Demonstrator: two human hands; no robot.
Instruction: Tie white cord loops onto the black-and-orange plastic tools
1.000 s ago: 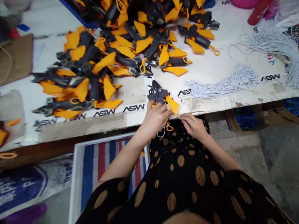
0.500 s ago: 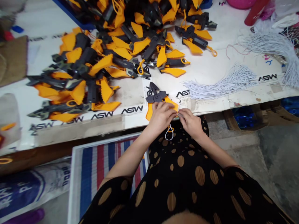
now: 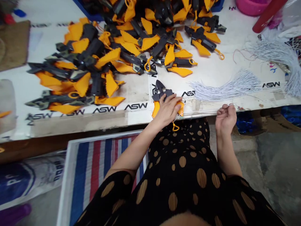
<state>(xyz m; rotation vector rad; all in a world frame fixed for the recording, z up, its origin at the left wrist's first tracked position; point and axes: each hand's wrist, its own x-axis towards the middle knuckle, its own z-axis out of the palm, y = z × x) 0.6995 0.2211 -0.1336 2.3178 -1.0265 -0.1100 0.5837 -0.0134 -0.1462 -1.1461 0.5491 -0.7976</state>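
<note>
At the table's front edge lies a black and orange toy [image 3: 161, 90], its orange wings showing on both sides of my left hand [image 3: 168, 110]. That hand rests on the toy and holds it, fingers over its body. An orange ring [image 3: 175, 127] hangs from the toy over the edge. My right hand [image 3: 225, 117] is raised to the right, past the edge, its fingers pinched together. Something thin and white shows at its fingertips, too small to make out. A bundle of white strings [image 3: 225, 88] lies on the table beyond it.
Many similar black and orange toys [image 3: 97, 84] are heaped on the table [image 3: 138, 114] at the left and back, by a blue crate [image 3: 88, 12]. More white strings [image 3: 279, 59], a red cylinder [image 3: 268, 17] and a pink basin [image 3: 252, 7] are at the right.
My right hand has moved away from the toy to the right. My left hand has shifted onto the toy's middle. The white loop that hung below the toy no longer shows there.
</note>
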